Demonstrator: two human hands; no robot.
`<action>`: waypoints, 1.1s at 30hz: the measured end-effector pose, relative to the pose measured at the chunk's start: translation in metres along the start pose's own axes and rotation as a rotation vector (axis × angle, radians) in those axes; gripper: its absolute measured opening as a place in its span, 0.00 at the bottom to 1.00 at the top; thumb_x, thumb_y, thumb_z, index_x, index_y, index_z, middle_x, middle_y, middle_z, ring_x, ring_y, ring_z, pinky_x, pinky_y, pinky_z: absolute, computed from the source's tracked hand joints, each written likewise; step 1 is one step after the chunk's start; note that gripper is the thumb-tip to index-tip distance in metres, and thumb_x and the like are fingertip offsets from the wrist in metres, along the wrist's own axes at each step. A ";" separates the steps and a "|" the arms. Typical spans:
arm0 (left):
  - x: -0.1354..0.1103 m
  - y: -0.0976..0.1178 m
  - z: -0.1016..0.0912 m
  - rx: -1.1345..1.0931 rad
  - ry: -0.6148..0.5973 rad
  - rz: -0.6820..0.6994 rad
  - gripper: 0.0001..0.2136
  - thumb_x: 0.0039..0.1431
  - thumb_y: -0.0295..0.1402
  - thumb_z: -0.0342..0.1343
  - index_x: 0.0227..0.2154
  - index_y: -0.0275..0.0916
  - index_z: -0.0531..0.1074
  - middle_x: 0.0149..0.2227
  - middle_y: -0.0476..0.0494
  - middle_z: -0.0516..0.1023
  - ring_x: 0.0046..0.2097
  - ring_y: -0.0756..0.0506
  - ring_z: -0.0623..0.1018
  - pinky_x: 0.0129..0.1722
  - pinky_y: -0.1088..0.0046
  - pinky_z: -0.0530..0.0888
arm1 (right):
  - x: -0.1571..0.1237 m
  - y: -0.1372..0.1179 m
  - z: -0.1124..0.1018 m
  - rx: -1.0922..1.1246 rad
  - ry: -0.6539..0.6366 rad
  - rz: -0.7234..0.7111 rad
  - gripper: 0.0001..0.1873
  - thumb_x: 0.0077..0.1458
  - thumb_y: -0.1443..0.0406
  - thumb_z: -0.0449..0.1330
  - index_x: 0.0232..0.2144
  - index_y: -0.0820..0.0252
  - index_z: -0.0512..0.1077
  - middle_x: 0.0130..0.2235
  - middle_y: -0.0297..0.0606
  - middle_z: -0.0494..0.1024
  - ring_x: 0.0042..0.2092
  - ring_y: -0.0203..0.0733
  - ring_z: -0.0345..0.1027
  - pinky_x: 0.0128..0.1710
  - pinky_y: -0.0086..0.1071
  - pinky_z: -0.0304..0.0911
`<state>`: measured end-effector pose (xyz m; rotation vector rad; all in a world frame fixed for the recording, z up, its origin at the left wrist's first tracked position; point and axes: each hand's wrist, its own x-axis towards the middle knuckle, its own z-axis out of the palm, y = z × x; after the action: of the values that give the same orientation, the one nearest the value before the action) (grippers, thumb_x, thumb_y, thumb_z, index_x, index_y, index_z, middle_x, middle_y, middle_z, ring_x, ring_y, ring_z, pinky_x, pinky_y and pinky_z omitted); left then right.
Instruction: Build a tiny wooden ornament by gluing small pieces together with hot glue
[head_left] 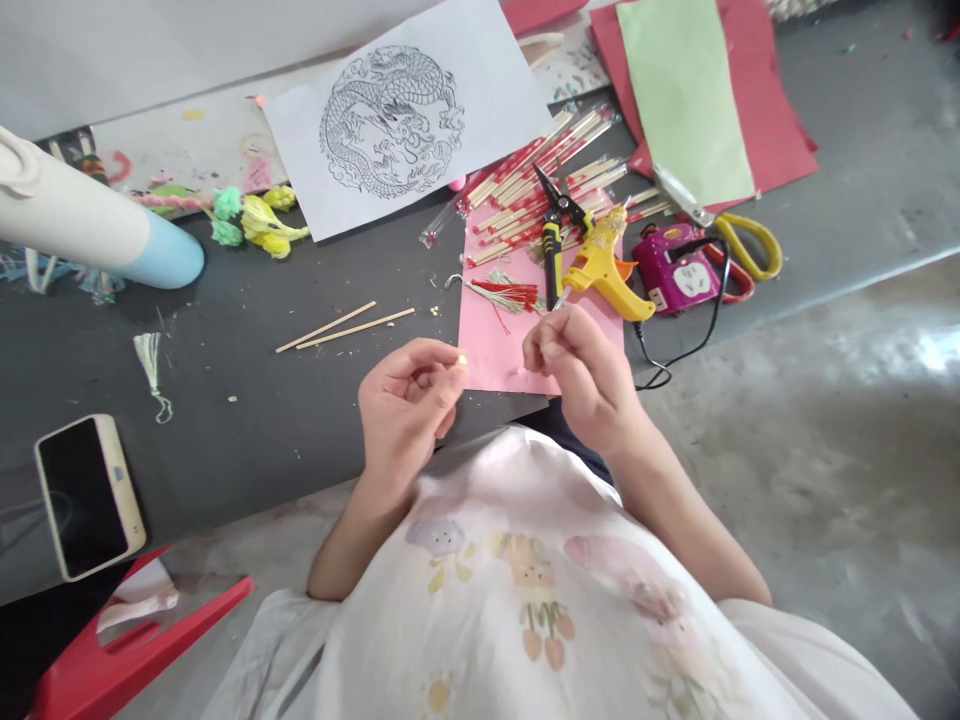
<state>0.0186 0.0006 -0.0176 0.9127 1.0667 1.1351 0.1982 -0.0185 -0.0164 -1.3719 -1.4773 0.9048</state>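
Observation:
Between the thumb and fingertips of my left hand (412, 395) is a tiny pale-yellow piece (462, 360), too small to name. My right hand (589, 370) is closed over the pink paper (491, 350), its fingers curled, and what they hold, if anything, is hidden. Just beyond it lies a yellow glue gun (604, 270), its nozzle close to my knuckles; I cannot tell whether they touch. Two thin wooden sticks (356, 328) rest on the grey table left of the paper, with small crumbs around them. A red and pale-green tassel (506, 293) lies on the paper.
Wrapped red-and-wood sticks (525, 185), black-and-yellow pliers (553, 240), a purple power socket (679, 268) with a cord and yellow-handled scissors (754, 245) crowd the right. A dragon drawing (397, 120) lies behind. Leftward are a phone (86, 500), a pale tassel (150, 365) and a white-blue cylinder (97, 215).

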 end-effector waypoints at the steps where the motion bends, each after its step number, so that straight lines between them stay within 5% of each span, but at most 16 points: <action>1: 0.003 0.000 -0.004 -0.016 0.033 0.002 0.08 0.49 0.35 0.67 0.30 0.39 0.77 0.21 0.54 0.70 0.15 0.60 0.60 0.11 0.83 0.55 | 0.000 0.003 -0.005 -0.039 0.003 0.024 0.08 0.61 0.69 0.47 0.30 0.56 0.59 0.29 0.30 0.67 0.30 0.33 0.59 0.30 0.29 0.58; 9: 0.019 0.007 -0.048 -0.022 0.292 0.025 0.10 0.45 0.35 0.69 0.27 0.37 0.76 0.25 0.51 0.73 0.16 0.61 0.60 0.11 0.82 0.54 | -0.009 0.021 -0.050 -0.555 -0.071 0.106 0.12 0.59 0.63 0.57 0.23 0.58 0.67 0.21 0.28 0.66 0.22 0.31 0.54 0.23 0.29 0.51; 13: 0.019 0.008 -0.058 -0.040 0.321 0.047 0.10 0.45 0.34 0.70 0.28 0.36 0.76 0.26 0.51 0.73 0.16 0.61 0.60 0.11 0.82 0.52 | -0.015 0.032 -0.062 -0.650 -0.023 0.105 0.02 0.51 0.66 0.64 0.30 0.57 0.74 0.27 0.31 0.75 0.25 0.33 0.63 0.27 0.29 0.58; 15: 0.019 0.007 -0.059 -0.036 0.320 0.041 0.10 0.45 0.34 0.69 0.28 0.36 0.76 0.25 0.50 0.73 0.16 0.60 0.60 0.11 0.82 0.52 | -0.016 0.034 -0.065 -0.677 0.002 0.123 0.07 0.52 0.64 0.64 0.35 0.56 0.75 0.31 0.33 0.77 0.27 0.35 0.66 0.30 0.31 0.60; 18: 0.019 0.003 -0.057 -0.008 0.312 0.022 0.11 0.44 0.34 0.70 0.28 0.36 0.76 0.25 0.51 0.73 0.16 0.60 0.59 0.10 0.82 0.53 | -0.015 0.031 -0.070 -0.755 -0.009 0.215 0.12 0.58 0.58 0.57 0.28 0.57 0.75 0.29 0.37 0.77 0.28 0.38 0.67 0.29 0.33 0.58; 25: 0.014 -0.013 -0.045 0.131 0.183 0.032 0.09 0.47 0.36 0.68 0.30 0.38 0.77 0.23 0.53 0.73 0.16 0.60 0.61 0.12 0.82 0.57 | -0.010 0.021 -0.062 -0.783 -0.009 0.302 0.13 0.60 0.59 0.54 0.29 0.57 0.73 0.28 0.37 0.77 0.28 0.40 0.67 0.30 0.34 0.57; 30: 0.004 -0.011 -0.026 0.378 -0.036 0.182 0.06 0.52 0.34 0.66 0.32 0.39 0.77 0.31 0.49 0.76 0.20 0.59 0.65 0.18 0.83 0.64 | -0.004 0.004 -0.036 -0.606 -0.131 0.099 0.09 0.59 0.64 0.55 0.40 0.58 0.73 0.34 0.37 0.78 0.33 0.38 0.70 0.33 0.31 0.61; 33: 0.000 -0.004 -0.018 0.495 -0.058 0.292 0.05 0.52 0.32 0.66 0.30 0.40 0.77 0.33 0.50 0.76 0.23 0.58 0.67 0.21 0.82 0.65 | 0.000 -0.011 -0.023 -0.449 -0.133 0.016 0.10 0.60 0.64 0.56 0.28 0.59 0.72 0.28 0.35 0.76 0.31 0.36 0.68 0.32 0.30 0.61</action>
<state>0.0026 0.0001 -0.0256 1.5216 1.2176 1.0875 0.2159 -0.0212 0.0010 -1.6702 -1.8513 0.7087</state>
